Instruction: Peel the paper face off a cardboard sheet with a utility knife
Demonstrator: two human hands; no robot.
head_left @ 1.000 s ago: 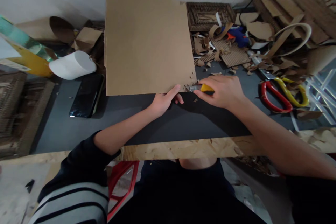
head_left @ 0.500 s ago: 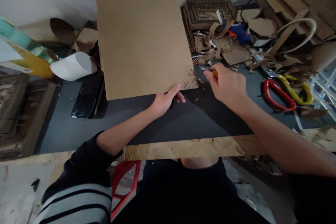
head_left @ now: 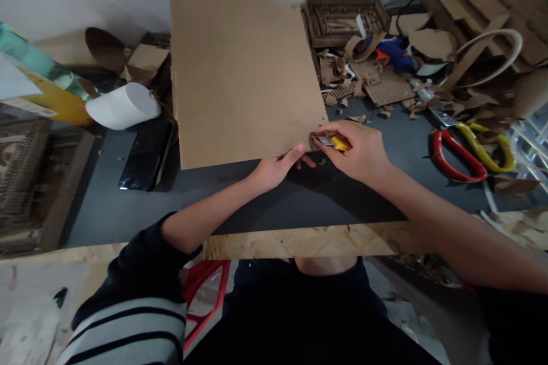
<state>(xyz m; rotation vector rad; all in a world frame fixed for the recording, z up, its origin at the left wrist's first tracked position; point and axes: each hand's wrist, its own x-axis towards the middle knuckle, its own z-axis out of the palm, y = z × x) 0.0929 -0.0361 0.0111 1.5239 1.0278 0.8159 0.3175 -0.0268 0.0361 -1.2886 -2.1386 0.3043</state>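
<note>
A large brown cardboard sheet (head_left: 244,80) is tilted up above the dark tabletop. My left hand (head_left: 280,168) grips its near edge, thumb on top and fingers underneath. At the sheet's near right corner, corrugated ridges show where the top paper is gone. My right hand (head_left: 357,145) is closed around a small yellow-handled cutter (head_left: 340,143), whose metal blade points left and meets that corner. A curl of paper stands by the blade. Small torn scraps lie on the table beneath.
Red and yellow-handled scissors (head_left: 458,154) lie at the right, near heaped cardboard scraps (head_left: 389,82). At the left are a black phone (head_left: 145,154), a white roll (head_left: 124,105) and corrugated frames (head_left: 25,182). A corrugated tray (head_left: 345,20) sits at the back.
My right hand has moved left and down, bringing the cutter to the sheet's corner. The sheet, still in my left hand, has shifted slightly right and down in view.
</note>
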